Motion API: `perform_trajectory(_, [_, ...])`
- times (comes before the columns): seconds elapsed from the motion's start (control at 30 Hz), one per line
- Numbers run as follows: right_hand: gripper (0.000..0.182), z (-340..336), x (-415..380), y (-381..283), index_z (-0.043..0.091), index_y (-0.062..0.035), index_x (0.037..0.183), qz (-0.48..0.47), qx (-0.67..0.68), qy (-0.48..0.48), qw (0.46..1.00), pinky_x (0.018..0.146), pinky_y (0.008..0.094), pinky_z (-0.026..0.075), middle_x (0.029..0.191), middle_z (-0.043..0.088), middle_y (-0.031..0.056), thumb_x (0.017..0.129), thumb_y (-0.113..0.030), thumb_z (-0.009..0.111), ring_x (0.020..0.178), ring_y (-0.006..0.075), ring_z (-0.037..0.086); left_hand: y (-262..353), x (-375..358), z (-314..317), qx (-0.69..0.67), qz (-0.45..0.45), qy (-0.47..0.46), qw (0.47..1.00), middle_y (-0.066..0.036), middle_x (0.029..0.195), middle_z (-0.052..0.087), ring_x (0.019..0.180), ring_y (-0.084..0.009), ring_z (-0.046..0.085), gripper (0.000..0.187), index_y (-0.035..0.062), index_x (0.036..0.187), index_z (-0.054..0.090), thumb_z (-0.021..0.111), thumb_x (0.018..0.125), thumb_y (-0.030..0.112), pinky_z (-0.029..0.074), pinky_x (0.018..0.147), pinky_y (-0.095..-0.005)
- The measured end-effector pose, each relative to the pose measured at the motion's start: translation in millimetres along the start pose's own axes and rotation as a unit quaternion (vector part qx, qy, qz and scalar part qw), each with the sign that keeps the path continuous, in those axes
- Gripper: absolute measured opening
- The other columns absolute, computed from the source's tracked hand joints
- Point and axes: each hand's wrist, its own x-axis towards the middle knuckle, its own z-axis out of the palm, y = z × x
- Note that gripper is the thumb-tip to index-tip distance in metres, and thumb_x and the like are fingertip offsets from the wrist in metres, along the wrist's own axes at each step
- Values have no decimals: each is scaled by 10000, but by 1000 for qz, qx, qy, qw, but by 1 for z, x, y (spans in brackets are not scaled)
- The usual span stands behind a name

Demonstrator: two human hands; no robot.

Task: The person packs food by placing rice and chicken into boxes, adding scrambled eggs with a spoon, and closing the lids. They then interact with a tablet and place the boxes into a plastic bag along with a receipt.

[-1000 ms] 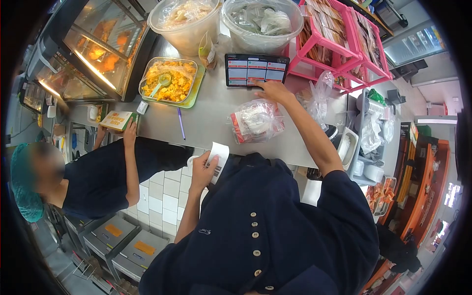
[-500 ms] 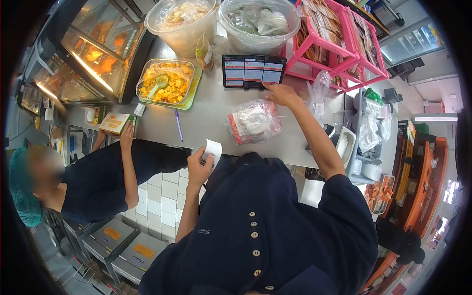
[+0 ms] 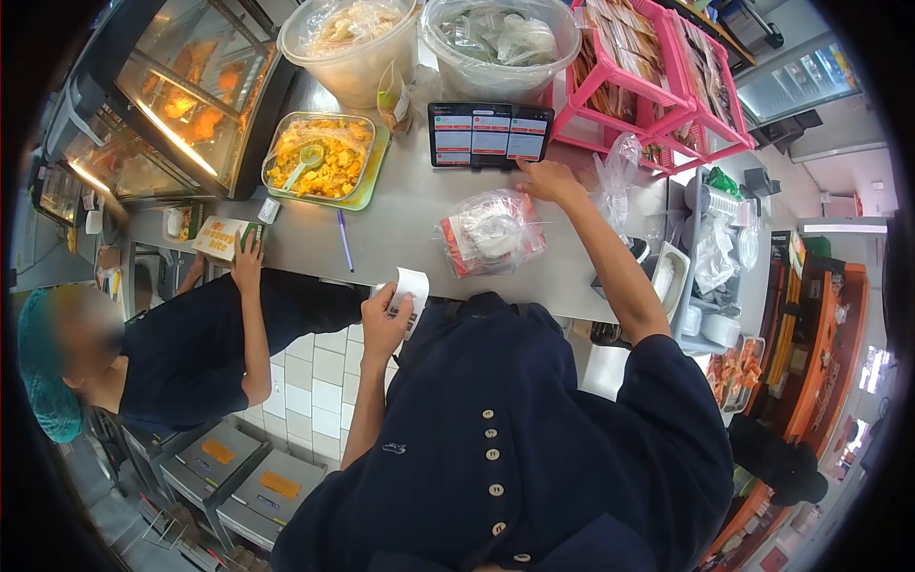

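My left hand (image 3: 384, 321) is closed on a curled white paper slip (image 3: 412, 289) just off the counter's front edge. At the lower right corner of a black tablet (image 3: 489, 136), my right hand (image 3: 547, 180) reaches out with a finger at the screen's edge; its other fingers are partly hidden. The screen shows several cards with red bars. A clear plastic bag with red and white packaging (image 3: 493, 234) rests on the counter between my hands. To its left lies a purple pen (image 3: 345, 240).
A co-worker (image 3: 181, 334) at the left touches a box (image 3: 221, 237). Behind are a tray of yellow food (image 3: 319, 158), two large tubs (image 3: 348, 57) and pink baskets (image 3: 629, 76). A heated display cabinet (image 3: 181, 95) stands left, a grey bin (image 3: 705, 257) right.
The paper slip has tilted slightly in my left hand. My right hand has shifted slightly at the tablet's corner. The co-worker's hand has moved a little on the box.
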Motion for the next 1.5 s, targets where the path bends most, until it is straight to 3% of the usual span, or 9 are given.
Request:
perform_trajectory(0.77, [664, 5, -1, 3, 414, -203, 1507, 5, 23, 28, 999, 914, 482, 502, 1222, 665, 174, 916, -403, 640, 1129, 370, 625, -5, 4, -1, 0, 72, 16, 997, -44, 550, 404, 550, -59, 360, 199, -38, 730, 499, 588, 862, 82, 304, 491, -288])
perform_trajectory(0.93, [336, -52, -114, -42, 658, -128, 1294, -57, 416, 228, 879, 675, 321, 467, 779, 660, 51, 965, -192, 637, 700, 147, 601, 1, 8, 6, -29, 1, -37, 999, -15, 578, 522, 571, -30, 420, 174, -27, 808, 607, 650, 900, 115, 350, 523, -264])
perform_trajectory(1.0, [253, -41, -183, -38, 695, -69, 1197, 29, 525, 297, 797, 632, 303, 440, 709, 568, 20, 992, -192, 610, 679, 93, 507, 5, 13, 12, -30, -3, -65, 997, -33, 614, 594, 597, -35, 488, 145, -21, 893, 658, 656, 901, 124, 393, 560, -249])
perform_trajectory(1.07, [240, 1, -219, -18, 707, -19, 1089, 190, 414, 582, 673, 621, 306, 439, 726, 569, 25, 988, -220, 622, 677, 111, 511, 14, 13, 19, -8, 3, -103, 995, -51, 651, 638, 618, -55, 538, 152, -19, 931, 680, 661, 896, 128, 425, 590, -252])
perform_trajectory(1.2, [364, 117, -279, 41, 696, -18, 1118, 543, 318, 417, 656, 870, 345, 476, 1035, 668, 164, 909, -316, 705, 967, 271, 624, 40, 28, 34, 36, 36, -191, 980, -92, 715, 648, 643, -144, 588, 127, -18, 887, 651, 646, 859, 106, 469, 637, -307])
perform_trajectory(1.27, [522, 127, -288, 38, 693, -12, 1152, 490, 565, 354, 562, 895, 415, 495, 1109, 668, 231, 833, -419, 764, 997, 321, 650, 42, 36, 47, -1, 64, -218, 974, -110, 706, 638, 633, -147, 587, 114, -15, 870, 635, 633, 849, 98, 473, 636, -309])
perform_trajectory(1.33, [471, 134, -289, 38, 698, -38, 1162, 506, 523, 301, 616, 859, 413, 507, 1092, 673, 203, 836, -372, 762, 930, 300, 658, 50, 42, 60, 14, 104, -251, 962, -128, 704, 628, 628, -161, 591, 109, -14, 866, 624, 624, 845, 94, 475, 635, -310])
perform_trajectory(1.37, [412, 155, -284, 42, 705, -78, 1167, 517, 323, 385, 693, 820, 379, 510, 1059, 680, 172, 835, -316, 758, 871, 265, 657, 55, 43, 65, 22, 124, -264, 956, -136, 703, 623, 626, -168, 594, 107, -13, 863, 618, 619, 844, 92, 476, 634, -310])
perform_trajectory(1.5, [333, 102, -280, 0, 712, -91, 1119, 510, 228, 471, 682, 764, 371, 527, 1023, 686, 149, 866, -307, 724, 906, 244, 686, 76, 44, 76, 33, 175, -319, 931, -159, 711, 616, 619, -269, 608, 109, -8, 869, 620, 618, 845, 98, 488, 640, -331])
